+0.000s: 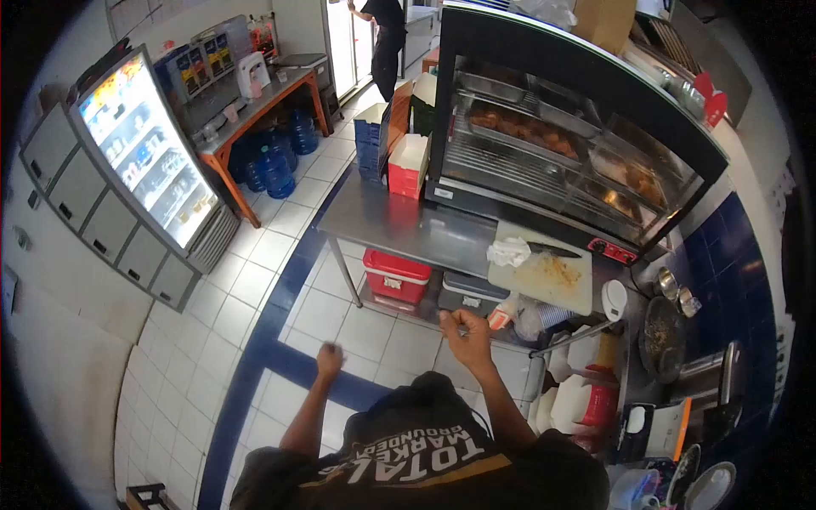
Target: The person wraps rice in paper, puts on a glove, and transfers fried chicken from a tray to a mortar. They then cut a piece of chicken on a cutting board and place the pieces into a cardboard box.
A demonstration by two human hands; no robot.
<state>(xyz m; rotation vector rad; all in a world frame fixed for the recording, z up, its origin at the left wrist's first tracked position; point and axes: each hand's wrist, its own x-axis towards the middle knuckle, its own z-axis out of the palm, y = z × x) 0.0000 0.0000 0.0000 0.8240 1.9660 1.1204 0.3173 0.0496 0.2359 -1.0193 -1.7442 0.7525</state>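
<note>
Two bare hands out over the white floor tiles, well apart, palms not really visible. Right hand [467, 336] about half closed, fingers curled with the tips close to the thumb; can't tell whether pinching something tiny. Left hand [330, 361] curled in too, kinda blurry, so can't tell how tightly or whether holding anything.

Nearest to the right: one white-and-orange pack [501, 314], just beyond the fingers near the worktop's front edge, next to one clear plastic bag [529, 320]. Nearest to the left: one red cooler [398, 276], low down under the steel worktop [365, 208], with one grey cooler [472, 289] right beside.

Up top, one cutting board [557, 289] with scattered food scraps, one dark-bladed knife [557, 251] and one crumpled white wad [508, 251], paper or cloth, hard to say. Behind that, one big black display case [510, 42] with browned food inside. Farther off, at least four blue water jugs [277, 174] under an orange-legged table [263, 106], one lit fridge [149, 140], and one person [388, 38] in dark clothes by the bright doorway.
</note>
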